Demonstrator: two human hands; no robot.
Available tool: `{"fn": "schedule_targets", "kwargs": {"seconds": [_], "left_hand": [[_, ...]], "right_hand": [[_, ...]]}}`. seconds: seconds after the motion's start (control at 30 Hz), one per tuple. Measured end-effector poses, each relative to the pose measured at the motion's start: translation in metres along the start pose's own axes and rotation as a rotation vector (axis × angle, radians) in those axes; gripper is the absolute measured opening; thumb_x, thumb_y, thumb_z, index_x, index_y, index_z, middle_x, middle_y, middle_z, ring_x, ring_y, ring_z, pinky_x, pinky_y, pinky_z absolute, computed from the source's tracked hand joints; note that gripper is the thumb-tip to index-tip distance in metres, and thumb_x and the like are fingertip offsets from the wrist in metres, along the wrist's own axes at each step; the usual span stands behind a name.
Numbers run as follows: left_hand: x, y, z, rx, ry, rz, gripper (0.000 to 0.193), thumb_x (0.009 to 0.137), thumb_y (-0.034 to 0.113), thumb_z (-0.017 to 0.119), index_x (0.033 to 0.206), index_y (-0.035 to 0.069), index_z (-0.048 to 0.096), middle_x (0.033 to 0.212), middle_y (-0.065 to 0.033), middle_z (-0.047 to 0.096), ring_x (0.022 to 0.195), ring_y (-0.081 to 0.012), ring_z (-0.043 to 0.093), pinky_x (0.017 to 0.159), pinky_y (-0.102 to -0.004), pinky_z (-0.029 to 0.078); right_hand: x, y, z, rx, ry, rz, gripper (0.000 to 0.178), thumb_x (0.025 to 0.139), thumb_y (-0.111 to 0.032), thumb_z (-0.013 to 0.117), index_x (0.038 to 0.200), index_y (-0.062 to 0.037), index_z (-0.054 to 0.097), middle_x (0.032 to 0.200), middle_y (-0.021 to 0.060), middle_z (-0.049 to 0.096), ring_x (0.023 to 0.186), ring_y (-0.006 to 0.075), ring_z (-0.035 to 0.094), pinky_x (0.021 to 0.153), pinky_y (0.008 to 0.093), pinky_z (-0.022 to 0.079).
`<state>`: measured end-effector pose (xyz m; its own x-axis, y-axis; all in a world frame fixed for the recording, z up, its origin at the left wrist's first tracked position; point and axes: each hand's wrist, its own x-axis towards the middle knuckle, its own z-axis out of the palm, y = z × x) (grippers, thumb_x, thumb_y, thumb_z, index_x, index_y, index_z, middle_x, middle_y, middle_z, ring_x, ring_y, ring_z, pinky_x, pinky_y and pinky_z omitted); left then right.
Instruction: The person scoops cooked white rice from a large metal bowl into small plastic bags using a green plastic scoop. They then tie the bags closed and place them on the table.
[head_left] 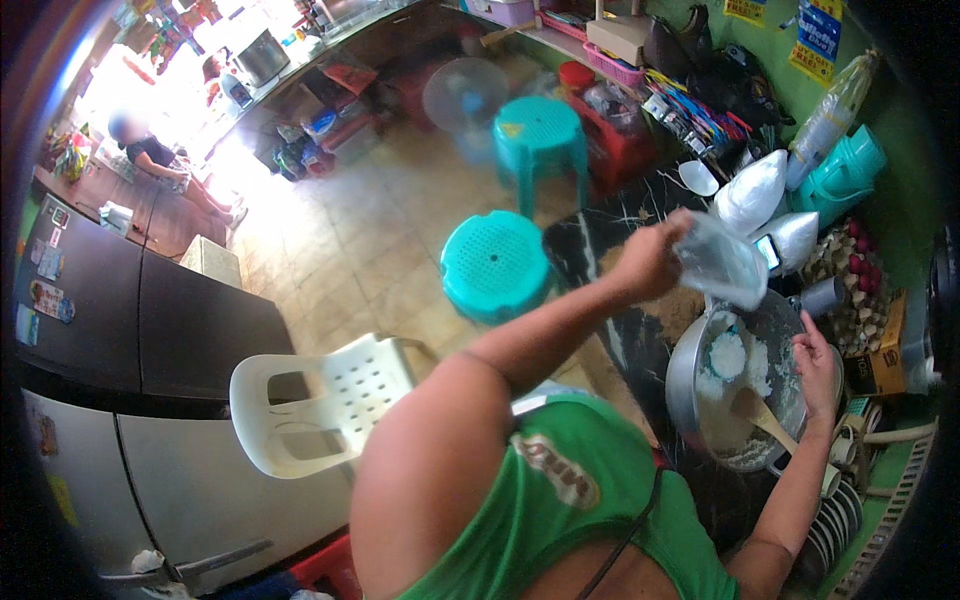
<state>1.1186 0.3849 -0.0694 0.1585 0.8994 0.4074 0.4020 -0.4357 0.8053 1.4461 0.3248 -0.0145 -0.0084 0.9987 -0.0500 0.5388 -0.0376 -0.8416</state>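
Observation:
A clear plastic container (722,262) is tilted above the wide metal pot (684,385), with my left hand (652,262) closed on its near edge. White, powdery or grainy stuff (735,356) lies in the pot. Some teal colour shows beside the white heap, but I cannot make out what it is. A wooden spoon (764,416) leans inside with its handle across the near right rim. At the pot's right rim is my right hand (815,368), its fingers curled over the edge and one finger stretched upward.
Filled white plastic bags (750,192), a phone (767,251), a teal pitcher (842,175) and egg trays (838,262) crowd the black marbled table (640,205) behind the pot. Teal stools (495,265) and a white chair (320,405) stand to the left. Another person (155,155) sits far off.

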Motion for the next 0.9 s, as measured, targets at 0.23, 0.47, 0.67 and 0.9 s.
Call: {"fn": "schedule_targets", "kwargs": {"seconds": [0.23,0.47,0.67,0.9], "left_hand": [[0.004,-0.009,-0.013,0.153,0.084,0.074,0.052,0.065,0.001,0.057,0.116,0.0,0.048,0.123,-0.0189,0.048,0.098,-0.0371,0.055,0.084,-0.038,0.046],[0.003,0.028,-0.009,-0.812,-0.322,-0.297,0.057,0.073,0.012,0.067,0.124,0.002,0.044,0.112,-0.0071,0.056,0.087,-0.0133,0.056,0.067,-0.0267,0.048],[0.0,0.018,-0.006,-0.854,-0.297,-0.321,0.058,0.072,0.014,0.068,0.124,0.002,0.044,0.107,-0.0066,0.057,0.078,-0.0121,0.056,0.058,-0.0238,0.047],[-0.001,0.004,-0.017,-0.803,-0.142,-0.458,0.052,0.073,0.008,0.065,0.121,0.001,0.046,0.106,-0.0082,0.058,0.077,-0.0144,0.058,0.056,-0.0245,0.049]], "right_hand": [[-0.026,0.056,-0.019,-0.62,-0.123,0.038,0.044,0.078,-0.004,0.053,0.122,-0.0048,0.05,0.083,0.0116,0.054,0.075,0.0208,0.052,0.071,0.0299,0.043],[-0.028,0.099,-0.014,-0.632,-0.225,0.069,0.041,0.078,-0.008,0.054,0.12,-0.0062,0.052,0.095,0.0173,0.057,0.085,0.0299,0.054,0.078,0.0375,0.043],[-0.023,0.09,-0.007,-0.561,-0.254,0.099,0.041,0.078,-0.008,0.054,0.119,-0.0056,0.052,0.094,0.0197,0.058,0.084,0.0311,0.055,0.076,0.0365,0.044],[-0.018,0.072,0.006,-0.609,-0.264,0.062,0.039,0.075,-0.005,0.051,0.114,-0.0019,0.054,0.081,0.0227,0.057,0.072,0.031,0.056,0.068,0.037,0.044]]}}
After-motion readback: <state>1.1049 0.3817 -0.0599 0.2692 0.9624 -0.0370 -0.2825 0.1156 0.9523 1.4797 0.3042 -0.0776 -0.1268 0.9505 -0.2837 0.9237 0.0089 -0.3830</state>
